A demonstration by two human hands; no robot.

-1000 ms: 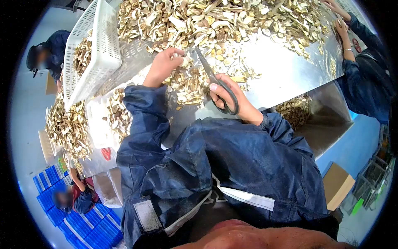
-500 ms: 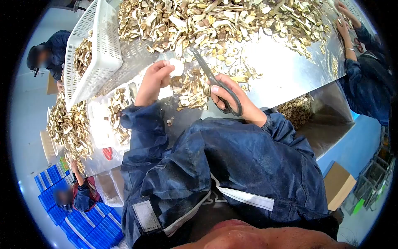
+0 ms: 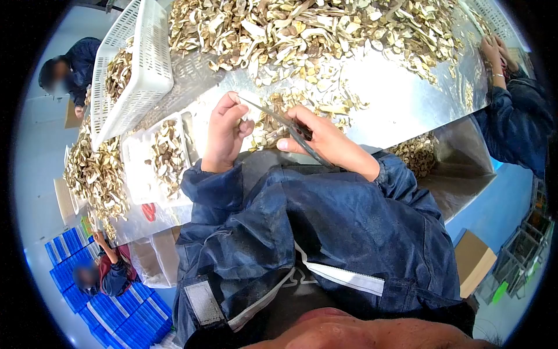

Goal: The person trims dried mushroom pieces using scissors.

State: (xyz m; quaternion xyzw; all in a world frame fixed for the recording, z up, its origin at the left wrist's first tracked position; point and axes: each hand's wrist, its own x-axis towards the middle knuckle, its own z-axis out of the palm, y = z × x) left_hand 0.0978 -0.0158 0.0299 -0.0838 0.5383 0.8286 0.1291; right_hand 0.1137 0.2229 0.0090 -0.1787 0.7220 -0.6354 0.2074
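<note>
My left hand (image 3: 225, 129) is raised over the metal table, thumb and fingers pinching a pale slice (image 3: 246, 100) that glare partly washes out. Black scissors (image 3: 297, 135) are gripped in my right hand (image 3: 328, 142), their blades pointing up and left with the tips at the fingertips of my left hand. Beneath and beyond both hands lies a small spread of dried mushroom slices (image 3: 268, 129). A large heap of similar slices (image 3: 261, 35) covers the far side of the table.
A white perforated basket (image 3: 152, 64) holding slices stands tilted at left. Near it are a white tray (image 3: 136, 168), another heap (image 3: 96, 180) and a red item (image 3: 149, 212). A metal bin (image 3: 465, 157) sits below the right edge. Other people work at left and right.
My left hand has moved back from the slices with a pale slice. The scissors have swung leftward, so their tips now meet that hand. The co-worker's hands at right have come together.
</note>
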